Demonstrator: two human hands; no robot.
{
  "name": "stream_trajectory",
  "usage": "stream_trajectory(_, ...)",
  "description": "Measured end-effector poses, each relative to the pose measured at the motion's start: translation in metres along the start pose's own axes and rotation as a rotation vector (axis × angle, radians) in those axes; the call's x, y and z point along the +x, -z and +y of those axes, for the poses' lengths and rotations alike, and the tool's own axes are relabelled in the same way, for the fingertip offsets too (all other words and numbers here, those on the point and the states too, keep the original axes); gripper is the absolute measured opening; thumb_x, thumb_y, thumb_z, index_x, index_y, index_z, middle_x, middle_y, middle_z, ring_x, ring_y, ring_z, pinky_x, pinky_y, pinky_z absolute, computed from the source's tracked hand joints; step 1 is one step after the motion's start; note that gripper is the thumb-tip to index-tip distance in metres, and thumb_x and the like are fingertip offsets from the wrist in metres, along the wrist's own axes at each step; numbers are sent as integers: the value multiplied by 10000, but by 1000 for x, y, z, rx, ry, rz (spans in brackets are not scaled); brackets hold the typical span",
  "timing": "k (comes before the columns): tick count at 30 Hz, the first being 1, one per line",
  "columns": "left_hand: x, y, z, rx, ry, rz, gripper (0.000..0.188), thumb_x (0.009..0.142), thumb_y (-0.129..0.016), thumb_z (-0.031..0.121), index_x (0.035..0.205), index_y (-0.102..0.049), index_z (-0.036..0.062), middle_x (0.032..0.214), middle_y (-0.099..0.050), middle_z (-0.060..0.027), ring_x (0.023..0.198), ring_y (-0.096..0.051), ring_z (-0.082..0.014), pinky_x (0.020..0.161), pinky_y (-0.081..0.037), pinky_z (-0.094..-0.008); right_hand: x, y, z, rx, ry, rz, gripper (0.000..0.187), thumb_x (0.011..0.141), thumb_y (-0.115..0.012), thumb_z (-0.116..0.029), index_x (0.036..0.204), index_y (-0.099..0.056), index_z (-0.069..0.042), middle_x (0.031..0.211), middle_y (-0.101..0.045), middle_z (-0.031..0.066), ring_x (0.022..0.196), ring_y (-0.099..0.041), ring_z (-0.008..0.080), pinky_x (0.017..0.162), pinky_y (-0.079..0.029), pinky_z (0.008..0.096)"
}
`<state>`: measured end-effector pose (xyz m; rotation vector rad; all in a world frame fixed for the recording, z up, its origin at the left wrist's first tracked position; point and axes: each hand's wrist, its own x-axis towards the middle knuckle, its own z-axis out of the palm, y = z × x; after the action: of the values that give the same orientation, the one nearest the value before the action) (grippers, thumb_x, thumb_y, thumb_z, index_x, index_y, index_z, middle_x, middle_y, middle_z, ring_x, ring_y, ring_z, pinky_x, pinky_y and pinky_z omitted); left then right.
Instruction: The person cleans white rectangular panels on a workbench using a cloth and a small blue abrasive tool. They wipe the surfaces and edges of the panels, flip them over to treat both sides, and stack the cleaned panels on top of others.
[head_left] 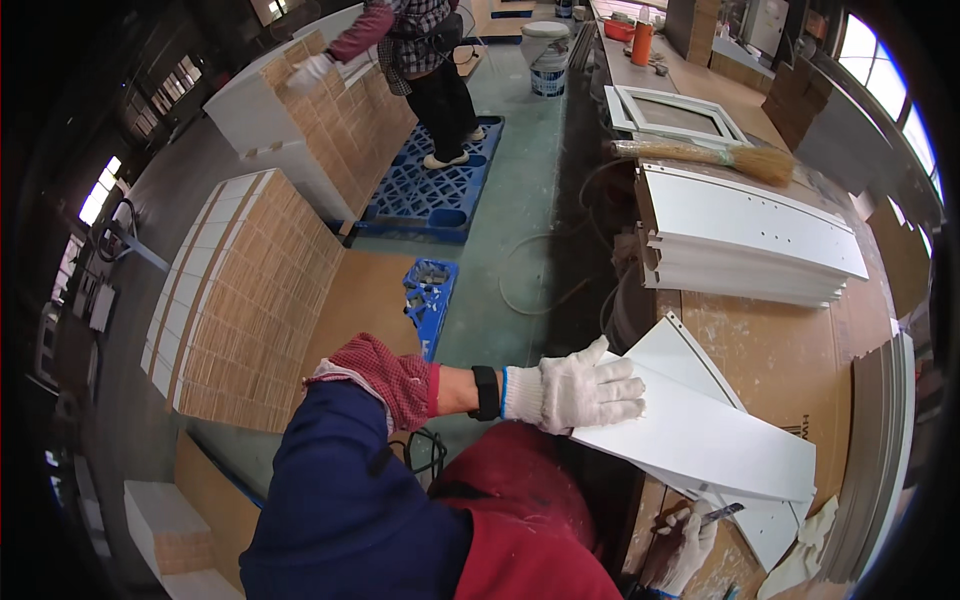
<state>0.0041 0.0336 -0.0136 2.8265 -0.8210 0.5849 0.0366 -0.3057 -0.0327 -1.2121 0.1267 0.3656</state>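
Observation:
My left hand (590,388), in a white knit glove, lies flat with its fingers stretched on the left end of a white panel (710,425). More white panels lie beneath it at different angles, one with an end (675,345) showing past the upper edge. My right hand (685,545), also gloved, is at the near edge of these panels. Its fingers are closed round a small, thin dark tool (722,513) with a greyish flat end, whose exact kind I cannot make out. A crumpled off-white cloth or glove (808,540) lies to the right of this hand.
Beyond the panels stands a stack of white drilled boards (750,240), with a straw brush (740,158) and white frames (675,112) behind. Upright panels (870,450) flank the right side. Board stacks (250,300) fill the left. A person (420,70) stands on a blue pallet (430,185).

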Motion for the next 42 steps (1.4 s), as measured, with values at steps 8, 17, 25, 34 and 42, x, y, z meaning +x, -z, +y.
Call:
stream_trajectory(8,35,31,8,-1331,1006,-82,398,834,-711,277,1151,-638,47,977,-672,-119,855,-649,-221,760,-509,-293,7,18,7,-55,21,62,248,958,-566,-170,1143,-527,-9,774,-516,26,655,-516,112,485,-416,193)
stream_trajectory(17,-29,-19,31,-1858,1272,158,565,956,-501,498,1248,-549,17,991,-644,-78,821,-586,-157,677,-472,-309,7,11,-4,-136,-2,14,289,958,-569,-169,1184,-510,1,808,-526,45,676,-517,120,500,-409,187)
stream_trajectory(25,-42,-1,35,-1785,1371,-104,533,949,-515,518,1200,-590,54,876,-652,-16,626,-565,-67,511,-455,-227,-13,-20,-26,-132,-45,37,218,946,-598,-172,1098,-518,-38,813,-520,48,701,-499,135,558,-396,213)
stream_trajectory(34,-69,-44,45,-2275,1283,255,595,931,-605,290,1379,-380,-30,1321,-532,-166,1161,-583,-231,907,-545,-362,-4,0,-7,-77,-11,151,212,932,-533,-112,1084,-607,14,902,-608,54,724,-537,120,659,-443,254)
stream_trajectory(42,-43,-28,44,-2067,1327,36,560,850,-680,142,1333,-440,-9,1156,-595,-89,1029,-609,-174,871,-522,-303,-6,1,-25,-454,-25,136,354,839,-597,-36,1189,-602,22,1027,-622,17,949,-549,112,876,-435,261)
